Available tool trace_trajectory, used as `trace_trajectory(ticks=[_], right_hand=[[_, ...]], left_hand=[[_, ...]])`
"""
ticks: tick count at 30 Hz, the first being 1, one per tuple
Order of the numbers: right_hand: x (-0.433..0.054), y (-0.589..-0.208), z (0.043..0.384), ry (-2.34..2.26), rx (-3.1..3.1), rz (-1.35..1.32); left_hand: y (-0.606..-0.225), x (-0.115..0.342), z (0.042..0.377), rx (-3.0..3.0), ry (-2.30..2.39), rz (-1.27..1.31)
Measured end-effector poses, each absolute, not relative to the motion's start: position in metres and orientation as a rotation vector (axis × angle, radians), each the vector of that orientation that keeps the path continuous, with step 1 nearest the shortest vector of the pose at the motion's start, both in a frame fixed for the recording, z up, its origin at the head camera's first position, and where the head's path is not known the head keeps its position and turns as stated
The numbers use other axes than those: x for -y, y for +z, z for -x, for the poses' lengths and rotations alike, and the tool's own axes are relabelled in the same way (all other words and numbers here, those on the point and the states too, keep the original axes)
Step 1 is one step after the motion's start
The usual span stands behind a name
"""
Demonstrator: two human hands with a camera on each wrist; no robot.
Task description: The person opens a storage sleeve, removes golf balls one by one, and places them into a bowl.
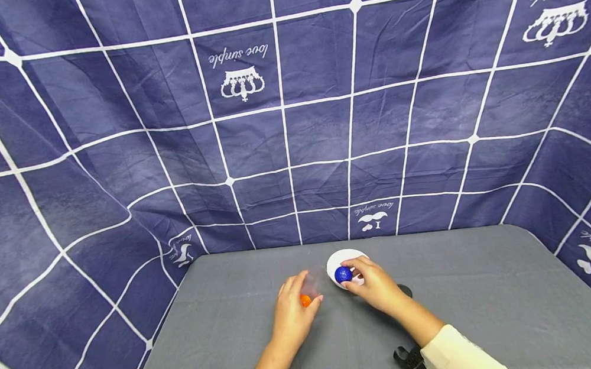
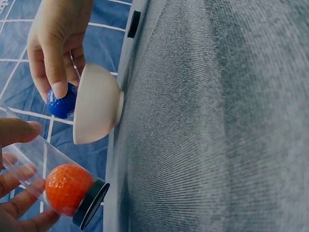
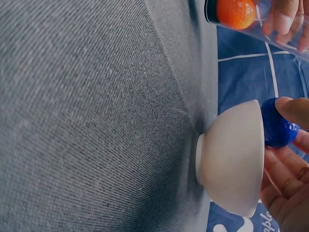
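Note:
My left hand (image 1: 291,314) grips a clear plastic tube (image 2: 35,155), its fingers and thumb around the wall. Inside, an orange golf ball (image 2: 68,188) lies at the end closed by a black cap (image 2: 91,205). That tube leans at a slant, capped end down. Between thumb and fingertips, my right hand (image 1: 379,286) pinches a blue golf ball (image 1: 343,274) at the mouth of a white bowl (image 3: 231,159). The bowl stands upright on the table, just right of the tube. Its inside is mostly hidden by the right hand and the blue ball.
Grey cloth covers the table (image 1: 224,328). A dark blue curtain (image 1: 317,135) with white lines hangs behind it and at both sides. A black object (image 1: 405,290), partly hidden, lies by the right wrist. Black strap hardware (image 1: 410,359) sits near the right sleeve.

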State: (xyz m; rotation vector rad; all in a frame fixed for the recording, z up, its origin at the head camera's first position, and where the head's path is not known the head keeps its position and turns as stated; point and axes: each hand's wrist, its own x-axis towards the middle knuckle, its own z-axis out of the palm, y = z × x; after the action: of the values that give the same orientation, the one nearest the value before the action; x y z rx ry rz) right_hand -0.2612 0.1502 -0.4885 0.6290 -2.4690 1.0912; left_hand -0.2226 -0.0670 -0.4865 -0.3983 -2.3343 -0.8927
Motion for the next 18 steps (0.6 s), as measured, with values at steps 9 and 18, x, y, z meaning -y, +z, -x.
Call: trace_trajectory(ticks=[9, 18], right_hand=[[-0.1520, -0.4931, 0.2673, 1.035, 2.478, -0.651], [-0.1539, -0.4918, 0.2697, 0.957, 2.541, -0.693]], left_hand=[[-0.4899, 0.0677, 0.2230, 2.357, -0.898, 0.382], [-0.4899, 0.0676, 0.2234, 2.390, -0.914, 0.365]])
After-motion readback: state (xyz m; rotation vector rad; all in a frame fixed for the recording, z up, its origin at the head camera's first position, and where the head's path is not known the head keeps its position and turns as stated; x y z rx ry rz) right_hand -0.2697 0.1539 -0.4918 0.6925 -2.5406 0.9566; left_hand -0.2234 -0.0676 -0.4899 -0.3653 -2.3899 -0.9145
